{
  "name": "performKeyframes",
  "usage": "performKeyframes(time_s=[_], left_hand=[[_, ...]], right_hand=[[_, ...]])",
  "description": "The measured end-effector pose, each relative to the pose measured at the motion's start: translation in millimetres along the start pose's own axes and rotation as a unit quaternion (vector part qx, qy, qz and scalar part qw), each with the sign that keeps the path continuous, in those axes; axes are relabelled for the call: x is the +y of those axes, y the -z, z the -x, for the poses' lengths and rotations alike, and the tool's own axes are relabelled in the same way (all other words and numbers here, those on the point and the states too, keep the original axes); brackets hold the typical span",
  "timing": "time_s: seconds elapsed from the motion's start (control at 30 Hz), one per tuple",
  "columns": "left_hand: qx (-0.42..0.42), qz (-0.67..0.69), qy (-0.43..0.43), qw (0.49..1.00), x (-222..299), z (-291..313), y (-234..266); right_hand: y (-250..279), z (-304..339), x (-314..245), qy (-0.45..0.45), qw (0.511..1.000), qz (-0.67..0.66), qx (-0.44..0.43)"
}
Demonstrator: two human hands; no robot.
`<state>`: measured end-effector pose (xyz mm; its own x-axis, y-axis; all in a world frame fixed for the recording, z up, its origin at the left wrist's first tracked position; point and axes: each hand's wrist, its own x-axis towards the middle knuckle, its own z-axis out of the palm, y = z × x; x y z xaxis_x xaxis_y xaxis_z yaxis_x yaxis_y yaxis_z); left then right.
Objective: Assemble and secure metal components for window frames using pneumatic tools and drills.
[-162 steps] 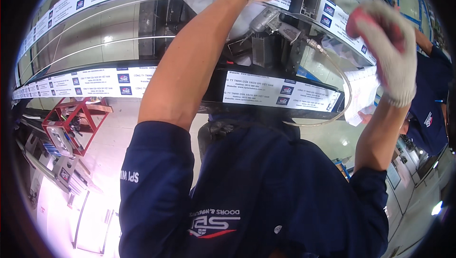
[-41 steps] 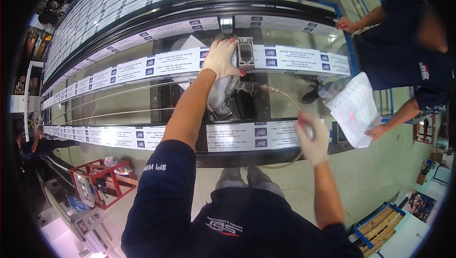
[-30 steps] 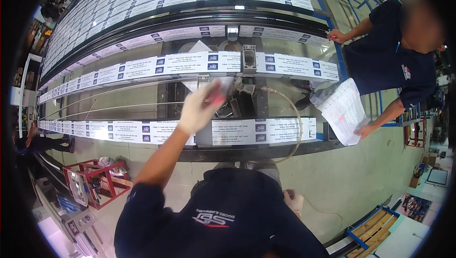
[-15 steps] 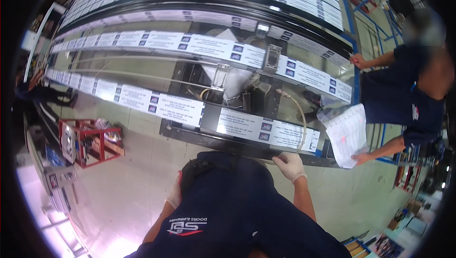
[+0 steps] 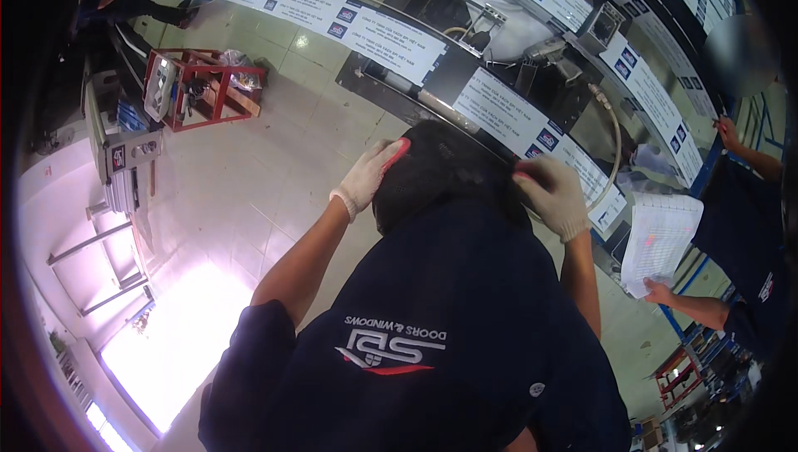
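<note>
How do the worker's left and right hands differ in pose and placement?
The left hand is at the left side of the black bag at the waist, fingers fairly extended; the right hand is near the bag's right side, fingers curled inward.
The right hand is close to the film-covered profile, while the left hand sits farther from it.
Both wear pale knit gloves showing red at the fingers. Whether the right hand touches the bag is unclear.
</note>
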<state>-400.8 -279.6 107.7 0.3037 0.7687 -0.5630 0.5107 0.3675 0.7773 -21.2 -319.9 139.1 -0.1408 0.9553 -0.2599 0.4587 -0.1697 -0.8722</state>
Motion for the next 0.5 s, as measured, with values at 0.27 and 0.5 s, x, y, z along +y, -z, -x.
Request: performKeyframes(time_s=[0.27, 0.5], left_hand=[[-0.028, -0.089, 0.055, 0.994, -1, -9, -7], [-0.062, -0.045, 0.212, 0.974, 30, 6, -6]], right_hand=[[-42, -46, -43, 0.0, 0.978, 0.198, -0.065], [-49, -63, -38, -0.032, 0.953, 0.231, -0.195]])
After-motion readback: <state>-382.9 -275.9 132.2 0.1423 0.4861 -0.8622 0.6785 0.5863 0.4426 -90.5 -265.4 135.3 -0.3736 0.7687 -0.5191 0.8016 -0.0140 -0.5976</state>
